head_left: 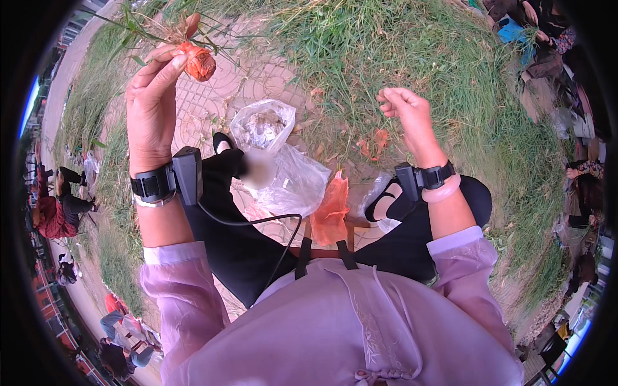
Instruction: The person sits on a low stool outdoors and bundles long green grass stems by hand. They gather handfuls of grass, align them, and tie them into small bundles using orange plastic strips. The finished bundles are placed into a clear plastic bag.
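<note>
Raised at the upper left, my left hand (157, 99) pinches a small bundle wrapped in orange-red plastic film (199, 62) between thumb and fingers. Roots and green plant stems (166, 34) stick out of the bundle's far side. My right hand (404, 108) is held up over the grass at the right, fingers curled and thumb against them; whether something small is between the fingertips cannot be told. Between my legs lie an open clear plastic bag with dark clumped matter (263, 126), a crumpled clear plastic bag (299, 181) and a strip of orange-red plastic (330, 210).
Cut grass (338, 62) is heaped over the paving (207, 103). Orange plastic scraps (374, 144) lie near my right foot, beside another clear bag (374, 195). Other people sit along both sides, one at the upper right with a blue bag (512, 33). A black cable (251, 222) hangs from my left wrist device.
</note>
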`<action>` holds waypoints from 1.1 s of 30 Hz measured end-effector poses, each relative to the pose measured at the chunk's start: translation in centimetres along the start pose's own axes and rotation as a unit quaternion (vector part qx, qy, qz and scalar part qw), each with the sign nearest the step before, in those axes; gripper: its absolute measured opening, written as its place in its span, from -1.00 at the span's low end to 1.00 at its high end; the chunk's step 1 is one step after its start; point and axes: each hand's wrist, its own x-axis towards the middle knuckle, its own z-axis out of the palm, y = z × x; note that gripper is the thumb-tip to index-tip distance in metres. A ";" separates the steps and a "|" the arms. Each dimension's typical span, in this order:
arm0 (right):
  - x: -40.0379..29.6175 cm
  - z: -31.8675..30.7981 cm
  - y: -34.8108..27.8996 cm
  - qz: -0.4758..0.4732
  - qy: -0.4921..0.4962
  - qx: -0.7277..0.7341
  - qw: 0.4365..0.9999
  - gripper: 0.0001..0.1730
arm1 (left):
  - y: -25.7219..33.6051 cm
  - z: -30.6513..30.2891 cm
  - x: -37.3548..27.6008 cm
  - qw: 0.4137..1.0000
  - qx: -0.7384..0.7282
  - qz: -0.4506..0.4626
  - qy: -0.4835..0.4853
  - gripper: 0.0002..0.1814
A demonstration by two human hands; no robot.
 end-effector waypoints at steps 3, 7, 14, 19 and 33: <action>1.1 -0.7 5.0 0.083 0.011 -0.035 0.996 -0.75 | -3.4 -0.4 0.6 0.999 0.009 -0.036 -0.007 -0.82; 1.2 1.3 11.1 0.232 0.005 -0.055 0.971 -0.74 | -7.5 -1.9 1.4 0.997 -0.027 -0.067 0.008 -0.80; 3.6 10.5 18.7 0.317 -0.075 0.036 0.945 -0.57 | -9.3 -3.0 2.0 0.991 -0.027 -0.118 0.048 -0.80; 6.9 17.3 22.2 0.322 -0.015 0.110 0.940 -0.58 | -9.0 -4.9 2.5 0.991 -0.030 -0.087 0.093 -0.76; 9.4 13.1 25.8 0.320 -0.038 -0.042 0.946 -0.72 | -8.6 -4.7 2.7 0.988 -0.014 -0.055 0.143 -0.80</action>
